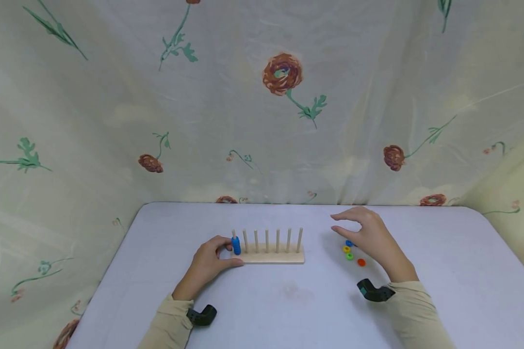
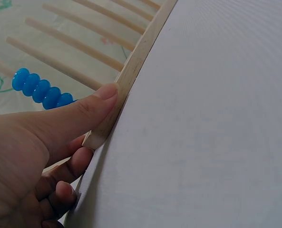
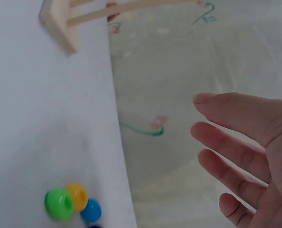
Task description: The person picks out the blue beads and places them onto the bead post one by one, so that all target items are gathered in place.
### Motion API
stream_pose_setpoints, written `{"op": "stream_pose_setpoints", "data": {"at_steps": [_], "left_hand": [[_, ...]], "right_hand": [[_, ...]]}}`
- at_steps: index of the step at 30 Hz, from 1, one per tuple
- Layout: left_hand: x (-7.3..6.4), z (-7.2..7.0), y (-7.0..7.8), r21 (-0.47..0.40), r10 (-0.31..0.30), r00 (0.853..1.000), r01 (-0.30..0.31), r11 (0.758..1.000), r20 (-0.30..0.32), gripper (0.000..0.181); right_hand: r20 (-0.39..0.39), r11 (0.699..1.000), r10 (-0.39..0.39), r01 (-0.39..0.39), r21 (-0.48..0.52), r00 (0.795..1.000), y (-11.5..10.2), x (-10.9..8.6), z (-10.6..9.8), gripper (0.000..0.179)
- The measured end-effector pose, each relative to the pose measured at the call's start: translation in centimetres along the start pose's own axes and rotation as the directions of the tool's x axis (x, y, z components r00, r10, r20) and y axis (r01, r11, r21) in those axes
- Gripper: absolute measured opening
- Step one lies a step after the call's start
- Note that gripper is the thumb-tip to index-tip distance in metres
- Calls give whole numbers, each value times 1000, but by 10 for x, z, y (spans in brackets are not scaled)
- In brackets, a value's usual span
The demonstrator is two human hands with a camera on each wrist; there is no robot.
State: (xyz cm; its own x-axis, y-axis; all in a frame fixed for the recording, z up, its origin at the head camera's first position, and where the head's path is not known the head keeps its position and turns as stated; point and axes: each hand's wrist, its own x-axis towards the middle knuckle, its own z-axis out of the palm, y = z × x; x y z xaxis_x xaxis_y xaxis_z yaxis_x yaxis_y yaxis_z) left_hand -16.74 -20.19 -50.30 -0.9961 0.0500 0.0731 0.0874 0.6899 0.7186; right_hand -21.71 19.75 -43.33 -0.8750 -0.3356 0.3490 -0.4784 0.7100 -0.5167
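A pale wooden base with several upright pegs [image 1: 268, 258] stands on the table. Blue beads [image 1: 236, 245] are stacked on its leftmost peg. My left hand [image 1: 209, 257] grips the left end of this base, its thumb along the front edge in the left wrist view and fingers behind. Held above the table at the right, my right hand [image 1: 368, 235] has its thumb and fingers apart with nothing between them. Below it lie loose beads: a yellow one [image 1: 346, 249], a green one [image 1: 350, 256], an orange one [image 1: 361, 262] and a blue one [image 1: 349, 243], partly hidden by the hand.
The table [image 1: 288, 310] has a white cover. Behind it hangs a pale curtain [image 1: 227, 97] printed with flowers. Each wrist bears a black device, one on the left [image 1: 202, 315] and one on the right [image 1: 375, 292].
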Motion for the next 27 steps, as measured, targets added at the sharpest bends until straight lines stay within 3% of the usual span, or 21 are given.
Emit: {"op": "stream_pose_setpoints", "data": {"at_steps": [12, 20, 27], "left_hand": [[0, 1, -3, -20, -3, 1000, 3, 1000, 4, 42], [0, 0, -1, -6, -2, 1000, 2, 1000, -2, 42], [0, 0, -2, 1, -1, 1000, 1, 1000, -2, 43]], "right_hand": [[127, 991, 124, -116, -67, 984, 33, -25, -8, 31], [201, 979, 202, -191, -74, 959, 48, -27, 0, 27], [236, 973, 218, -191, -129, 947, 55, -28, 9, 25]]}}
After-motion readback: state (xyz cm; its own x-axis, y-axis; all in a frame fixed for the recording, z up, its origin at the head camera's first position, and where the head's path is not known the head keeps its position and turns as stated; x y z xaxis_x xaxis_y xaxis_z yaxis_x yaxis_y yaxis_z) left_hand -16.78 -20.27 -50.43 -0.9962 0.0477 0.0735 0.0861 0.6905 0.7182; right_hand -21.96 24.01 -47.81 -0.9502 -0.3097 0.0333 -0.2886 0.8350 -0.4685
